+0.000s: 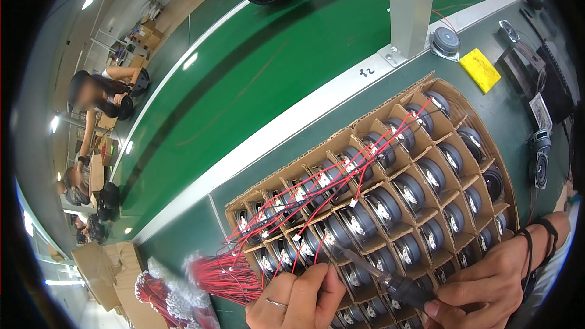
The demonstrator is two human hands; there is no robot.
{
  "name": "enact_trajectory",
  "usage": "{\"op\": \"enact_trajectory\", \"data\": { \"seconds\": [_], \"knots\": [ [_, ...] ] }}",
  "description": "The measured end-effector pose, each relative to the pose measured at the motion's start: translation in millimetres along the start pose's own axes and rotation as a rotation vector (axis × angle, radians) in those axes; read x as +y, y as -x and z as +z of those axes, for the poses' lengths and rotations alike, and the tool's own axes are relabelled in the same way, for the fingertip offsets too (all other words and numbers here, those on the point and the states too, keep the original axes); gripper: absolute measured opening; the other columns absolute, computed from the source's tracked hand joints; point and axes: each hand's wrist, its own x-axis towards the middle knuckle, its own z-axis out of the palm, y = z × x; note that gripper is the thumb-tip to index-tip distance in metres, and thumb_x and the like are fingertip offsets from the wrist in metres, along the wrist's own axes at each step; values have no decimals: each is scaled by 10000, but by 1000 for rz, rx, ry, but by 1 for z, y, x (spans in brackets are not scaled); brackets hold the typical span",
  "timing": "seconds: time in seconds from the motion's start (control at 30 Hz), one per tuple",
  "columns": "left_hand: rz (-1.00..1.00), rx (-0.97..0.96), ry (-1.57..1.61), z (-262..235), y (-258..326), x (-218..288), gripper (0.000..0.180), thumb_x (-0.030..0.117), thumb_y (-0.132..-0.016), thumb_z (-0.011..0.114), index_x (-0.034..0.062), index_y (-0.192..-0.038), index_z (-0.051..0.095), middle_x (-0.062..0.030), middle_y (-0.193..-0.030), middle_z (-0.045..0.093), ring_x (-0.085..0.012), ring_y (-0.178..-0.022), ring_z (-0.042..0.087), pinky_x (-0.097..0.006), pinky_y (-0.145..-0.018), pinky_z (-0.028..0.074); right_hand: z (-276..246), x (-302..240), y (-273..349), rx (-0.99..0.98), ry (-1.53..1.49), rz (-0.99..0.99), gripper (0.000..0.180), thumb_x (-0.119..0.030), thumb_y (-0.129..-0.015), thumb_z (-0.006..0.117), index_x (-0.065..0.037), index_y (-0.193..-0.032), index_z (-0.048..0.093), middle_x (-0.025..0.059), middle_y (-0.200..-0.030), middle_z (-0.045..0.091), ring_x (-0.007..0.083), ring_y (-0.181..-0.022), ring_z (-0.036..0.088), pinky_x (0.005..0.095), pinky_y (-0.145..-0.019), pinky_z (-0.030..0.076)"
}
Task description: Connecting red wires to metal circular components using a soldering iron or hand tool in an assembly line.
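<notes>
My left hand (298,298) is closed in a pinch at the near side of a divided cardboard box (359,131); a thin red wire (321,247) runs down to its fingertips. In my right hand (487,283) is a soldering iron (402,289) with a dark handle, its tip pointing left toward the terminals of a round speaker (332,231). Speakers stand on edge in the box's cells, their dark magnets and metal terminals showing. Red and black wires (359,167) lie across the far rows, some reaching the terminals.
Bundles of red wires (225,277) with white connectors lie left of the box. A green conveyor belt (244,97) passes behind a metal post (411,6). At right are a yellow sponge (480,70), a loose speaker (446,42) and smaller speakers (540,167). Co-workers sit far left.
</notes>
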Motion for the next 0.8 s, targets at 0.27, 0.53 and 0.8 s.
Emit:
{"op": "enact_trajectory", "data": {
  "seconds": [0.27,0.53,0.8],
  "knots": [
    [10,8,-13,5,3,-4,160,32,-737,799,57,-858,696,-75,-666,632,-192,-540,643,-310,-561,538,-1,-1,0,8,7,4,89,-66,-689,664,-79,-769,626,44,-734,515,158,-607,605,218,-491,527],
    [10,2,10,1,0,-1,173,26,-764,791,72,-898,692,-53,-699,613,-182,-528,570,-297,-488,460,0,-1,0,17,27,14,76,-99,-689,662,-102,-758,630,33,-730,525,158,-614,606,214,-497,519],
    [14,2,3,0,0,-1,177,22,-762,791,72,-899,690,-49,-691,605,-178,-526,566,-296,-486,457,1,-1,1,40,19,11,91,-90,-675,672,-95,-755,628,45,-726,520,160,-607,602,217,-489,510]
  ]
}}
